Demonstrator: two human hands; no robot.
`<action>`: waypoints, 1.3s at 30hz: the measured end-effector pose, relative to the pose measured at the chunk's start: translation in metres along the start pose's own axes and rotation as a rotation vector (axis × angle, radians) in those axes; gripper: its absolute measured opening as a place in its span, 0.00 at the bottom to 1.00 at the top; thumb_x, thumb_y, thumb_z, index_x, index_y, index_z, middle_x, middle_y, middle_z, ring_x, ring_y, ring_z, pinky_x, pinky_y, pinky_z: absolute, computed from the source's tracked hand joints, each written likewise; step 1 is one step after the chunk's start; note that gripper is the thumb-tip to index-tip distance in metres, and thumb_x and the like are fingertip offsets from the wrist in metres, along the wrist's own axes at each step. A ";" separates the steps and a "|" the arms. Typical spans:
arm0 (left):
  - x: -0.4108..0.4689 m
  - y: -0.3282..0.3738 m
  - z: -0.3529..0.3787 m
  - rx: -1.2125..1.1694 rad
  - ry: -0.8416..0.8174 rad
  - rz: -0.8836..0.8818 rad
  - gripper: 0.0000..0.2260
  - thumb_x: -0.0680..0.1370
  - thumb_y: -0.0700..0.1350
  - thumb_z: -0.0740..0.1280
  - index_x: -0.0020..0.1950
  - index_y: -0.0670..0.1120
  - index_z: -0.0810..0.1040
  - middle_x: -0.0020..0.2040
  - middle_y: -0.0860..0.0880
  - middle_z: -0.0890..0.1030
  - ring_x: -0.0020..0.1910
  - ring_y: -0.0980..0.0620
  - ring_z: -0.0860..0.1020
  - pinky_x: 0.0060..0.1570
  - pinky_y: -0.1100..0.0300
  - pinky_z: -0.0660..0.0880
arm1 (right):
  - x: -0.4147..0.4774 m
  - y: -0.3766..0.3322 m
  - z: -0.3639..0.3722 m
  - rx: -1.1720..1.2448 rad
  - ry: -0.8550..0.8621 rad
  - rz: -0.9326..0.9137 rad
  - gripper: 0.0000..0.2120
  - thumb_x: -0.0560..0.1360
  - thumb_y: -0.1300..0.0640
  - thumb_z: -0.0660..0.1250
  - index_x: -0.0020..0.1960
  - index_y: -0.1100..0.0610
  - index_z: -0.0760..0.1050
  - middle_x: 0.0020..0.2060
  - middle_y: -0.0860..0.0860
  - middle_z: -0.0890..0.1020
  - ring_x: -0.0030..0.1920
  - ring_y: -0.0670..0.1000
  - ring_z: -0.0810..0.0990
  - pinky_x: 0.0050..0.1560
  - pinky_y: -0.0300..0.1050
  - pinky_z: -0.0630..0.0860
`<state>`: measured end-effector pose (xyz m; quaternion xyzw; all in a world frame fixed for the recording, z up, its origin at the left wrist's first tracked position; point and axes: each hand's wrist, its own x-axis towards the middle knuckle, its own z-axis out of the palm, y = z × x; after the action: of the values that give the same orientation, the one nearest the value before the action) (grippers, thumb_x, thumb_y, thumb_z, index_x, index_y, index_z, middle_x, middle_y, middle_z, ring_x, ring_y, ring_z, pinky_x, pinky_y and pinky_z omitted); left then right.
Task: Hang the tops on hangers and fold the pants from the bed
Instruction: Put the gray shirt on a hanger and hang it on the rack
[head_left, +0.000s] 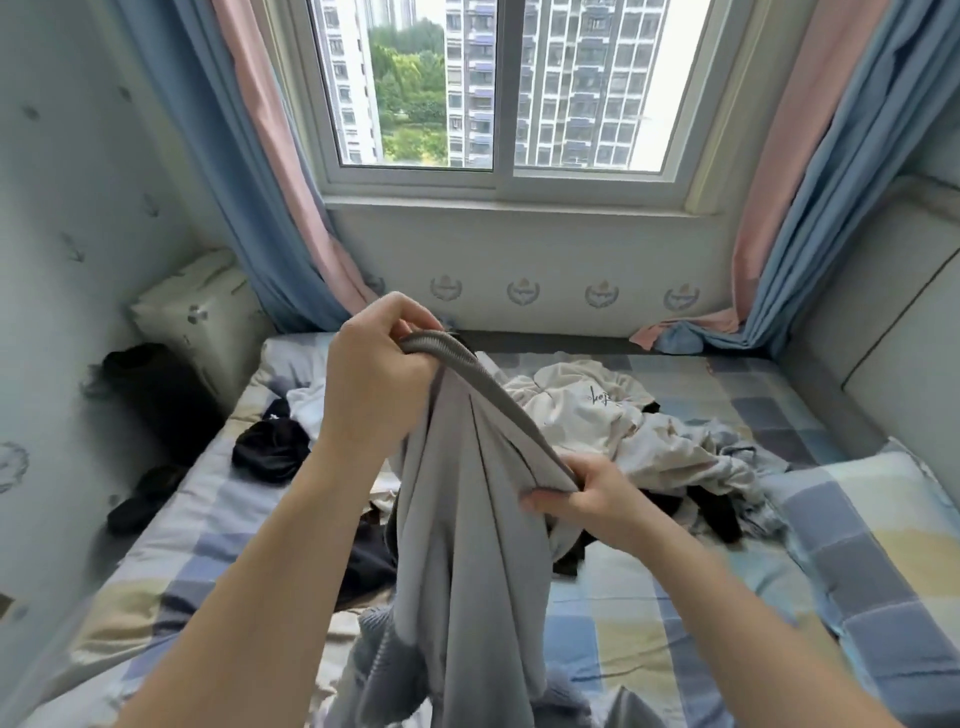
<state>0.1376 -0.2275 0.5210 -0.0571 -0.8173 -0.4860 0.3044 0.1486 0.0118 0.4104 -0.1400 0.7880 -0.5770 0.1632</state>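
A grey garment (467, 545) with a ribbed darker band along its top edge hangs above the bed. My left hand (379, 384) grips one end of that band, raised high. Lower and to the right, my right hand (587, 499) pinches the other end of the band. The cloth drapes down between my arms to the bottom of the view. Behind it on the checked bed sheet (727, 613) lies a heap of clothes: a cream top with dark lettering (587, 410), dark pieces (717, 514) under it and a black garment (270, 447) at the left.
A white pillow-like bundle (202, 317) stands at the bed's far left corner, with dark clothes (150, 384) beside the wall. A checked pillow (852, 499) lies at the right. Blue and pink curtains (270, 208) frame the window (498, 88). No hanger is in view.
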 end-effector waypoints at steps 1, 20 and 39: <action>0.001 -0.007 -0.003 0.013 0.018 -0.025 0.14 0.69 0.33 0.69 0.37 0.54 0.79 0.30 0.58 0.78 0.29 0.59 0.74 0.30 0.68 0.68 | 0.001 0.012 0.000 -0.036 -0.048 0.091 0.11 0.66 0.50 0.77 0.46 0.53 0.82 0.41 0.49 0.85 0.44 0.49 0.84 0.49 0.53 0.80; -0.102 -0.065 0.078 -0.255 -0.869 -0.319 0.17 0.75 0.44 0.71 0.63 0.58 0.76 0.54 0.63 0.79 0.54 0.66 0.76 0.53 0.69 0.71 | -0.014 -0.044 -0.001 -0.073 0.166 -0.143 0.17 0.73 0.65 0.75 0.34 0.58 0.68 0.23 0.41 0.67 0.26 0.40 0.63 0.28 0.33 0.61; -0.048 -0.042 0.044 -0.427 -0.132 -0.350 0.07 0.73 0.42 0.60 0.44 0.44 0.78 0.36 0.46 0.74 0.35 0.54 0.69 0.31 0.69 0.65 | -0.028 0.104 -0.012 -0.270 0.145 0.342 0.07 0.81 0.60 0.64 0.45 0.62 0.75 0.38 0.58 0.81 0.39 0.55 0.76 0.41 0.48 0.68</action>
<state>0.1405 -0.2036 0.4475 -0.0094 -0.7117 -0.6877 0.1431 0.1660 0.0647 0.3171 0.0169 0.8800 -0.4386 0.1813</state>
